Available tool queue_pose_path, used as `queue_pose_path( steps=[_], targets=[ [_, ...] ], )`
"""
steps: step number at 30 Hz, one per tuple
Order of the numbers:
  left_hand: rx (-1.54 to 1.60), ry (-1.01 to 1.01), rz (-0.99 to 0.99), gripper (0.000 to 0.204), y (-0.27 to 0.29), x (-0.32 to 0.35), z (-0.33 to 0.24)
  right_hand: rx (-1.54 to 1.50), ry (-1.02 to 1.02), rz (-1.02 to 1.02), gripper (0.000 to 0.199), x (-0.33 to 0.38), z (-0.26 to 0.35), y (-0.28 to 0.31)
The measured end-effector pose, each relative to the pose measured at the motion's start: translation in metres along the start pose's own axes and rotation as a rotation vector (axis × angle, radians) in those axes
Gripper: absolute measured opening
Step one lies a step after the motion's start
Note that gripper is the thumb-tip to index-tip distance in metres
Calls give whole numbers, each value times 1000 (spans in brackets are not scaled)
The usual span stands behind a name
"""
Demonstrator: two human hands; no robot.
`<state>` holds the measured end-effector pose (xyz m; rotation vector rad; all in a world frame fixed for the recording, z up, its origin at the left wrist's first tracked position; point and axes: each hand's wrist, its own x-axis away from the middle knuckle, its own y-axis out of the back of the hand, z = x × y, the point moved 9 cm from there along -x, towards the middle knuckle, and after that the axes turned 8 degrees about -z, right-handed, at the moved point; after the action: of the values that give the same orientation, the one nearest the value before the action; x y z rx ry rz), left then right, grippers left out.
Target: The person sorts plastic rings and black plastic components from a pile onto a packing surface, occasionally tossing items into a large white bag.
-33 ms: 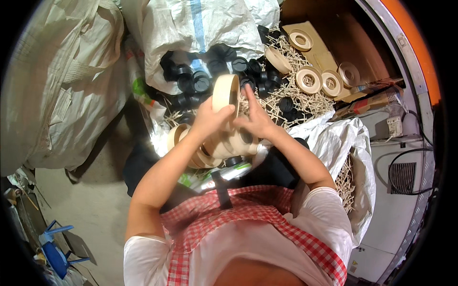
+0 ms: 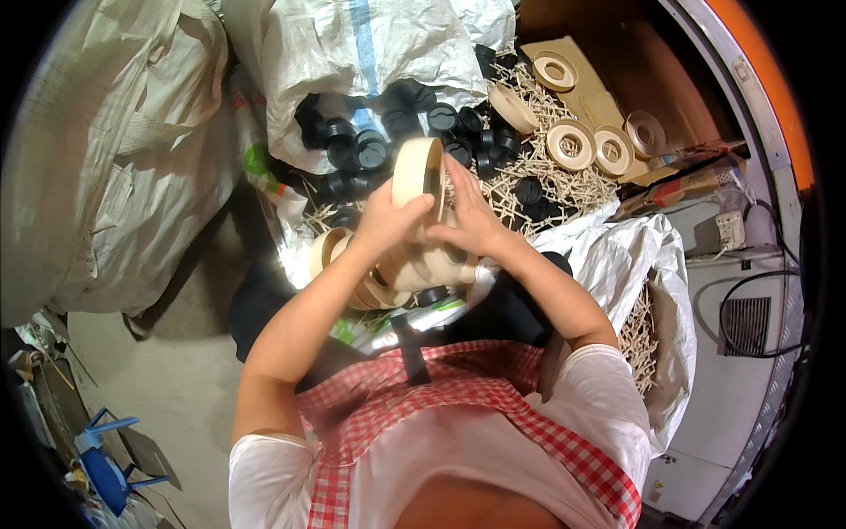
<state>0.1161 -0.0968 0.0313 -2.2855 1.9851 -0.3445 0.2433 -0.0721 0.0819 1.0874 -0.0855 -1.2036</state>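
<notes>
My left hand (image 2: 397, 214) is closed round a cream plastic ring (image 2: 416, 172), thumb across its near edge. The ring stands on edge, its hollow side facing right. My right hand (image 2: 474, 216) lies along that side with its fingers stretched out flat, at or very near the rim; I cannot tell if they touch it. Below my hands several more cream rings (image 2: 328, 251) lie near my lap, partly hidden by my left forearm. Beyond my hands, round black plastic parts (image 2: 371, 152) are heaped at the mouth of a white woven sack (image 2: 308, 53).
Small beige sticks (image 2: 577, 189) are strewn to the right, with cream rings (image 2: 571, 145) on them and by a cardboard piece (image 2: 577, 75). An open white sack (image 2: 665, 264) of sticks stands near my right arm. Large white bags (image 2: 115, 159) stand left; a blue stool (image 2: 104, 476) is lower left.
My right hand's fingers have swung left toward the open side of the ring and drawn closer together. My left hand and the ring have hardly moved.
</notes>
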Motion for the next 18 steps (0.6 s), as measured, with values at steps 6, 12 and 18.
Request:
queue_pose_path(
  steps=[6,12,18],
  targets=[
    [-44,-63,-74,38,2,27,-2,-466,-781,619,74,33,-38,-26],
    [-229,-216,30,69,-44,68,-20,-629,-280,123,73,53,-27,-22],
    [-1019,57,-693,114,103,91,29,-265,-344,-166,66,79,-93,6]
  ],
)
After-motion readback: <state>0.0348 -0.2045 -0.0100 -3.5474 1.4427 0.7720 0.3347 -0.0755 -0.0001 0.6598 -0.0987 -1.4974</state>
